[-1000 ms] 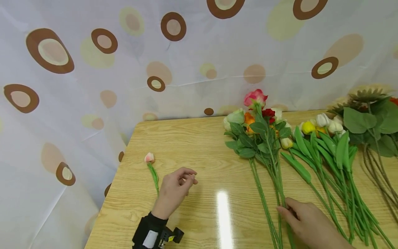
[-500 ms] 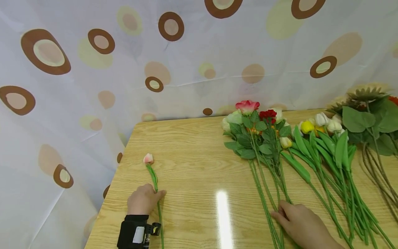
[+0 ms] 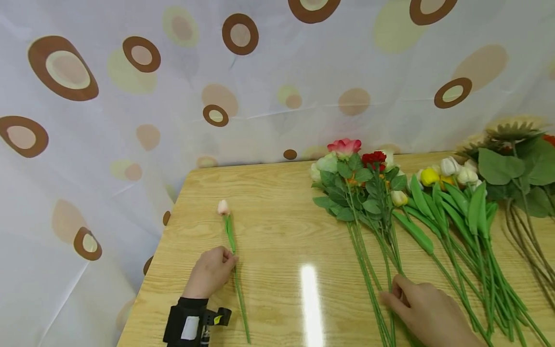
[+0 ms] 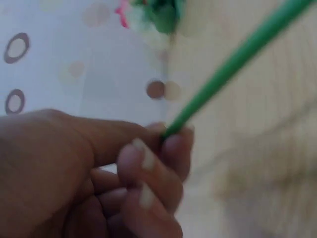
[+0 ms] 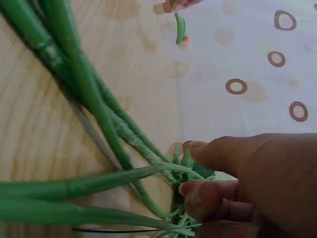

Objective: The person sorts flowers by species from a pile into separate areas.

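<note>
My left hand (image 3: 213, 271) pinches the thin green stem of a pale pink tulip (image 3: 223, 207) between thumb and fingers, at the left of the table. In the left wrist view its stem (image 4: 225, 77) runs from the fingertips to the upper right. At the right, my right hand (image 3: 427, 308) lies by the stems of a rose bunch (image 3: 368, 193), with a pink rose (image 3: 344, 148) and a dark red flower (image 3: 374, 160) on top. The right wrist view shows a gap between thumb and forefinger, with green stems (image 5: 106, 119) just beyond the fingertips.
Right of the roses lies a bundle of white and yellow tulips (image 3: 457, 221). Large-leaved flowers (image 3: 516, 168) with brown stems lie at the far right. A spotted cloth (image 3: 269, 82) hangs behind the wooden table (image 3: 277, 202).
My left hand has come down onto the pale pink tulip, taken its stem and shifted it slightly right and away. The pink rose has come down onto the bunch beside my right hand.
</note>
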Tool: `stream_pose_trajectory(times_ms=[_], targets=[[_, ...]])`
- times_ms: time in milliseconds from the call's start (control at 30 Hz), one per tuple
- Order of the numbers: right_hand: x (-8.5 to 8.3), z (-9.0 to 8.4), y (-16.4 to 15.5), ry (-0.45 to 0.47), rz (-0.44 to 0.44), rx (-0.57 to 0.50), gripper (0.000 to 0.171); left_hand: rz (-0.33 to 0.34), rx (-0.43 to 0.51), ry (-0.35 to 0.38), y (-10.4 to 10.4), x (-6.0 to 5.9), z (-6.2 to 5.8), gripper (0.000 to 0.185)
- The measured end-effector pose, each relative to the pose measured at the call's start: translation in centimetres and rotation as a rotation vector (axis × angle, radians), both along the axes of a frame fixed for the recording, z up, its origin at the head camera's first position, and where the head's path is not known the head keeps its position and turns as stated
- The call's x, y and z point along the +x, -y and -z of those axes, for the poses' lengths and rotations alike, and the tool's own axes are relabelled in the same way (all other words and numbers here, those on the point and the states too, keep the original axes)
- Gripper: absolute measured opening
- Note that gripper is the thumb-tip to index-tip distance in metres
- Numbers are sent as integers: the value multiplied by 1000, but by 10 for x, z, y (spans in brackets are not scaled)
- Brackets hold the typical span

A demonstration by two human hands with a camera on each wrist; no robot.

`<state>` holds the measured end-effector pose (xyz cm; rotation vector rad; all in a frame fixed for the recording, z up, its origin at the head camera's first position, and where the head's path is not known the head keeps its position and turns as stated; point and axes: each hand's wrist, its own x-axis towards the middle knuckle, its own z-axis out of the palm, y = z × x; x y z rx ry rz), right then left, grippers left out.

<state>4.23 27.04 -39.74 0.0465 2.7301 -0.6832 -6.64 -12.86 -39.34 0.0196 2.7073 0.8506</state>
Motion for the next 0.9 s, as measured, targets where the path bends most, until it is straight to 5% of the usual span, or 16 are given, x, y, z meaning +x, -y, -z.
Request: stream_pose_trajectory(times_ms=[233,500,667,767,900], targets=[[0,-8,11,-147,-50,-148,20,180,492,119,-44,-5,-21,29],[1,-3,24,-333,-265,-555,11,369,700,123,-130,12,-30,18],[2,-2,32,-344,-379,-754,23,512,713,57,-176,26,-27,16],[5,-4,21,-356,-329,-675,26,514,660,29,-184,27,-26,20],[7,-15,-13,-389,-144,-418,23,514,520,7,-171,22,-19,30]])
